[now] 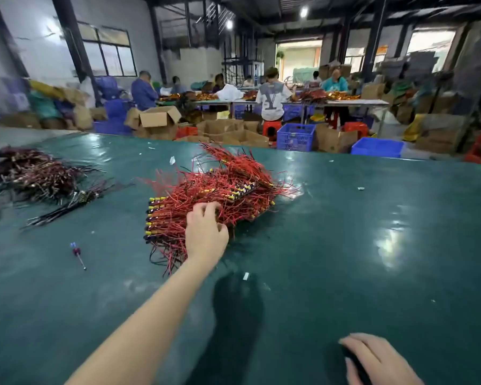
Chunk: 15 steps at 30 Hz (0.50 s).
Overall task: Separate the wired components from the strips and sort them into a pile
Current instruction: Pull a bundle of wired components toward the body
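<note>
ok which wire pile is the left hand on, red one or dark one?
The red pile at table centre: the left hand rests on its near edge. The dark pile lies apart at far left, untouched.

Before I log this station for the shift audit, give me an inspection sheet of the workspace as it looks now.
Surface: glossy green table cover, with glare patches.
Job's things: heap of red-wired strips mid-table; darker pile of wired components at far left, blurred.
Clutter: small screwdriver lying alone; white scraps scattered about.
Grips: left hand reaches into the red heap, fingers curled round wires; right hand rests flat on the cover, holding nothing.
Cables: loose dark wire bundle beside the left pile.
Surroundings: people at far tables, cardboard boxes, blue crates.
</note>
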Tool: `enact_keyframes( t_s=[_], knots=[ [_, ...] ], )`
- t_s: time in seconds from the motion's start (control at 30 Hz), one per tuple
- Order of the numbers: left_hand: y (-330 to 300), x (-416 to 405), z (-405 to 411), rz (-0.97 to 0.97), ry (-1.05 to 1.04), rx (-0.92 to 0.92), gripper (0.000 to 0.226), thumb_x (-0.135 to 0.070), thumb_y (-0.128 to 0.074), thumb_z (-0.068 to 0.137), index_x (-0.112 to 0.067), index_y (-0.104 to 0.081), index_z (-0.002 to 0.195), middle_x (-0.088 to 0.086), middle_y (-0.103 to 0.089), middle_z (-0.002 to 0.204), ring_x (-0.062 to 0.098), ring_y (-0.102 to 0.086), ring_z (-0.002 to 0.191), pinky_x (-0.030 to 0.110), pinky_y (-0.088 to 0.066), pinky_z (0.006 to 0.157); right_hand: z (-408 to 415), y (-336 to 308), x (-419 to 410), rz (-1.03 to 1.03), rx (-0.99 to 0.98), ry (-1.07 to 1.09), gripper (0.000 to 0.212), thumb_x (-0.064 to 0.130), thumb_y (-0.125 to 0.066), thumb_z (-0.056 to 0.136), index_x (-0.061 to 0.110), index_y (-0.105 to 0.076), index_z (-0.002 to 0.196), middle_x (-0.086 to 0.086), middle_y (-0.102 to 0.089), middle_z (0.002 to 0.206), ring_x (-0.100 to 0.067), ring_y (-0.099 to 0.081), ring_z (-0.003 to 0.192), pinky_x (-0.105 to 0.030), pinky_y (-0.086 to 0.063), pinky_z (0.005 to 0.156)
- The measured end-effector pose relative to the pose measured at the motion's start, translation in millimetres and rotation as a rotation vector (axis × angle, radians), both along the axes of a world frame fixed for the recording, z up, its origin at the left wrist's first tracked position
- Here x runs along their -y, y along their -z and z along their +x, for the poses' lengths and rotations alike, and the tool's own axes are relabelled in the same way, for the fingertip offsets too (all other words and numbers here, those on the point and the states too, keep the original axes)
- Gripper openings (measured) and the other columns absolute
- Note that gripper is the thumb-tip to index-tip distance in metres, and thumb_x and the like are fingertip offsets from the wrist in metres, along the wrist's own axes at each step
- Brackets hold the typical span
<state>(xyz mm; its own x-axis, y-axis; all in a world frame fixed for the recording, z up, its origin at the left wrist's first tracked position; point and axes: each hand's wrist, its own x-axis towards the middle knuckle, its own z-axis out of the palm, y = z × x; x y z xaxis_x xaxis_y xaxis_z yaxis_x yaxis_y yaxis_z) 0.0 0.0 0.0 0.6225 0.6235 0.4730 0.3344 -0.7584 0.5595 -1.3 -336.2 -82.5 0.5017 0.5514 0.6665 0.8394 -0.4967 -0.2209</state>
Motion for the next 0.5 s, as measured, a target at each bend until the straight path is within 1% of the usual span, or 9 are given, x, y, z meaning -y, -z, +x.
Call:
enact_keyframes(
  t_s=[0.07,0.13,0.17,0.2,0.23,0.3,0.37,0.43,0.5],
  knots=[
    [-7,-15,4,0.116,-0.116,-0.096,0.06,-0.018,-0.057,0.089,-0.017,-0.033,0.144,0.01,-0.031,0.146,0.032,-0.032,0.129,0.043,-0.038,0.101,-3,-2,0,0.04,-0.027,0.035,0.038,0.027,-0.041,0.076,0.013,-0.076,0.069,0.0,-0.069,0.073,-0.005,-0.05,0.077,-0.021,-0.044,0.07],
    [-13,-32,10,0.092,-0.15,-0.241,0.069,-0.027,-0.053,0.095,-0.017,-0.015,0.152,0.009,-0.017,0.156,0.035,-0.024,0.136,0.047,-0.037,0.104,1,0,2,0.021,-0.052,0.07,0.027,0.024,-0.05,0.07,0.013,-0.075,0.07,0.001,-0.068,0.074,-0.005,-0.05,0.079,-0.021,-0.045,0.069],
    [-14,-39,14,0.064,-0.15,-0.314,0.068,-0.03,-0.05,0.097,-0.017,-0.012,0.152,0.009,-0.015,0.157,0.035,-0.023,0.138,0.048,-0.037,0.104,3,1,4,0.011,-0.047,0.071,0.019,0.019,-0.057,0.067,0.012,-0.075,0.071,0.001,-0.068,0.074,-0.004,-0.05,0.079,-0.022,-0.045,0.068],
    [-11,-45,17,0.056,-0.145,-0.375,0.063,-0.031,-0.047,0.099,-0.016,-0.017,0.152,0.009,-0.02,0.155,0.035,-0.024,0.137,0.048,-0.038,0.103,5,4,5,0.0,-0.025,0.072,0.014,0.013,-0.064,0.063,0.013,-0.074,0.072,0.001,-0.068,0.074,-0.004,-0.05,0.079,-0.022,-0.045,0.068],
    [-11,-51,19,0.067,-0.134,-0.409,0.055,-0.03,-0.046,0.1,-0.015,-0.027,0.149,0.01,-0.029,0.151,0.034,-0.028,0.134,0.048,-0.041,0.1,5,5,6,-0.02,-0.031,0.079,0.017,0.007,-0.069,0.057,0.013,-0.074,0.072,0.002,-0.068,0.074,-0.003,-0.05,0.079,-0.021,-0.045,0.067],
    [-12,-60,19,0.118,-0.129,-0.357,0.036,-0.026,-0.046,0.1,-0.012,-0.05,0.133,0.01,-0.049,0.131,0.032,-0.042,0.122,0.044,-0.047,0.088,6,5,7,-0.044,-0.05,0.083,0.028,-0.002,-0.073,0.049,0.012,-0.074,0.073,0.003,-0.068,0.074,-0.002,-0.05,0.079,-0.02,-0.045,0.067],
    [-13,-66,17,0.176,-0.138,-0.264,0.026,-0.021,-0.048,0.1,-0.008,-0.065,0.115,0.009,-0.059,0.109,0.029,-0.054,0.104,0.04,-0.049,0.077,5,5,7,-0.056,-0.036,0.09,0.028,-0.002,-0.07,0.052,0.012,-0.075,0.076,0.004,-0.067,0.073,-0.002,-0.05,0.079,-0.02,-0.045,0.068],
    [-15,-70,16,0.207,-0.115,-0.23,0.025,-0.018,-0.05,0.099,-0.004,-0.07,0.106,0.01,-0.063,0.099,0.029,-0.058,0.093,0.038,-0.049,0.077,3,6,7,-0.065,-0.056,0.103,0.04,-0.009,-0.074,0.045,0.011,-0.075,0.08,0.004,-0.068,0.074,-0.002,-0.05,0.08,-0.02,-0.045,0.07],
    [-17,-73,12,0.216,-0.083,-0.207,0.026,-0.016,-0.051,0.099,-0.001,-0.072,0.102,0.012,-0.066,0.096,0.029,-0.06,0.092,0.038,-0.048,0.083,0,6,9,-0.075,-0.099,0.111,0.048,-0.012,-0.077,0.041,0.01,-0.075,0.083,0.004,-0.068,0.077,-0.003,-0.051,0.082,-0.02,-0.045,0.071]
  ],
)
